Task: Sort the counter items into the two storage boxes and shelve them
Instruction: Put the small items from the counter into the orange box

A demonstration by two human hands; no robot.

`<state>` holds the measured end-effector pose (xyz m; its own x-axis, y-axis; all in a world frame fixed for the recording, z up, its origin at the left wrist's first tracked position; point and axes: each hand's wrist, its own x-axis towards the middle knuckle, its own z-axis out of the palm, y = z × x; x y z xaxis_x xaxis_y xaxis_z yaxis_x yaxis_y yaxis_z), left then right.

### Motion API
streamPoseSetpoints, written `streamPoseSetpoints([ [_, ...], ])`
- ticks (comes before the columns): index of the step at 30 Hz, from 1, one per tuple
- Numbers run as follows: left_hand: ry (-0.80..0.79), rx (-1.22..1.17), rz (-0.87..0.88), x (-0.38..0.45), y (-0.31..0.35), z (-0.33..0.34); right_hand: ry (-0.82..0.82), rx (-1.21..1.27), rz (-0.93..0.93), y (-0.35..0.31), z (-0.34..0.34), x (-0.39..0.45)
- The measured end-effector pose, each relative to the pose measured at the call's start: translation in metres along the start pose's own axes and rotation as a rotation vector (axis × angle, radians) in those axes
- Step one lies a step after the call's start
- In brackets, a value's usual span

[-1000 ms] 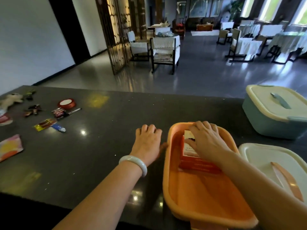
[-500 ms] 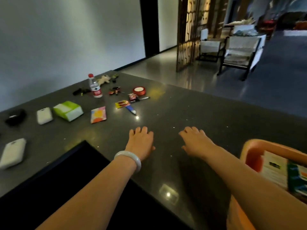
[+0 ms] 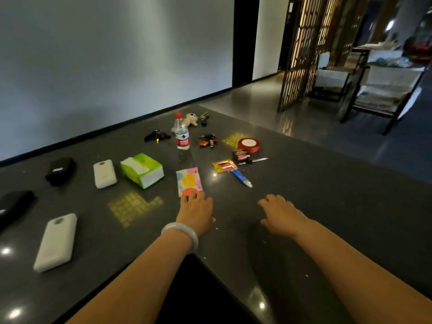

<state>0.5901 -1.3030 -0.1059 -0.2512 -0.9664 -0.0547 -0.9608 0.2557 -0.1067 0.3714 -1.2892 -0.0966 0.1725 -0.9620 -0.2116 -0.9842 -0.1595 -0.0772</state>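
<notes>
Dark glossy surface point(image 3: 327, 206), with a pale wall behind and a wooden lattice screen point(image 3: 301, 50) and chairs point(image 3: 374, 90) further right.

Both hands stretched forward over the surface, palms down. Left hand point(image 3: 196, 212), with a pale bangle point(image 3: 181, 237) at the wrist, fingers straight, fingertips point(image 3: 190, 196) touching the near edge of a small colourful packet point(image 3: 189, 181); nothing gripped. Right hand point(image 3: 280, 212) well to the right of the packet, fingers loosely spread and relaxed, holding nothing, low above bare surface; not clear if touching it.

Beyond the packet, slightly right: a yellow blister card point(image 3: 223, 165) and, just beside it, a blue-and-white tube point(image 3: 242, 179). Further out, a small red pack point(image 3: 240, 155) with a pen point(image 3: 256, 160) next to it, and a red tape roll point(image 3: 249, 145). Upright water bottle point(image 3: 181, 133) straight behind the packet, with a plush toy point(image 3: 190, 119) and dark small things near it, too small to tell exactly.

Left of the packet: a green tissue pack point(image 3: 142, 170), then a white power bank point(image 3: 104, 174), then a black pouch point(image 3: 60, 170). Nearer and far left: a larger white power bank point(image 3: 56, 242) and a black case point(image 3: 14, 205) at the frame edge. All of these well apart from both hands.
</notes>
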Motion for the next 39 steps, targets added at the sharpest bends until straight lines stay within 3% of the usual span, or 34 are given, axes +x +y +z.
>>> streamPoseSetpoints([
  [9, -0.046, -0.139, -0.176, 0.044, -0.115, 0.039, -0.071, 0.231, 0.042, -0.087, 0.011, 0.106],
  [19, -0.157, -0.264, -0.387, 0.065, -0.168, 0.077, 0.023, 0.419, 0.174, -0.140, 0.030, 0.212],
  [23, -0.049, -0.314, -0.419, 0.072, -0.184, 0.083, 0.056, 0.408, 0.243, -0.155, 0.035, 0.250],
  [28, 0.289, -0.393, -0.364, 0.078, -0.194, 0.072, 0.037, 0.650, 0.322, -0.162, 0.041, 0.274],
  [31, 0.407, -0.401, -0.387, 0.086, -0.206, 0.066, 0.026, 0.762, 0.302, -0.159, 0.046, 0.278],
  [39, 0.230, -0.518, -0.779, 0.130, -0.233, 0.064, 0.071, 0.879, 0.176, -0.152, 0.063, 0.273],
])
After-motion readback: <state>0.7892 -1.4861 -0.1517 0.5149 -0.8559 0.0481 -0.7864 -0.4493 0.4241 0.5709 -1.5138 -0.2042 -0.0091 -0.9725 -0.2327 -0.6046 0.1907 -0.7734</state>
